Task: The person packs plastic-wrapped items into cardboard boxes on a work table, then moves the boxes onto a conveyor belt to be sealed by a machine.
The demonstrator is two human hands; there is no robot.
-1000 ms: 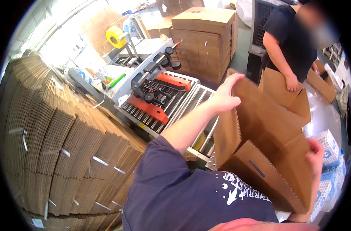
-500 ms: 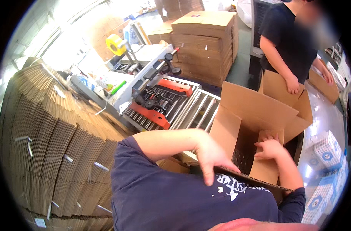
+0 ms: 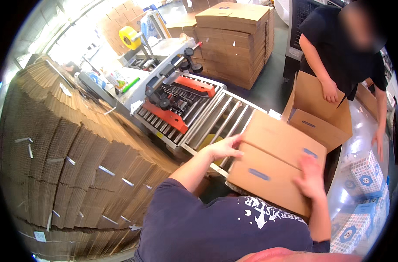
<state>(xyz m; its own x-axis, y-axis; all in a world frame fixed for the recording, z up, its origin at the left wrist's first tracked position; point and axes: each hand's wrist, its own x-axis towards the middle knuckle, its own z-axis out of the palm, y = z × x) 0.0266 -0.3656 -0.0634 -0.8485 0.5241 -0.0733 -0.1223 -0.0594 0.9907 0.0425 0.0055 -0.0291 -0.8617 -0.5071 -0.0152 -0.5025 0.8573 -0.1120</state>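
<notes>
Both hands lying flat and open on a closed brown cardboard box (image 3: pixel 275 168): left hand (image 3: pixel 223 148) pressing its left edge, right hand (image 3: pixel 311 177) its top, beside the roller conveyor (image 3: pixel 216 122).

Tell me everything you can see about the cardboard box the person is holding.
The cardboard box is plain brown corrugated card with small blue printed marks. Its flaps are folded shut, meeting in a seam across the face that shows. It sits tilted at the near end of the roller conveyor. The left hand presses flat on its left edge; the right hand lies on its right side. No tape shows on the seam.
</notes>
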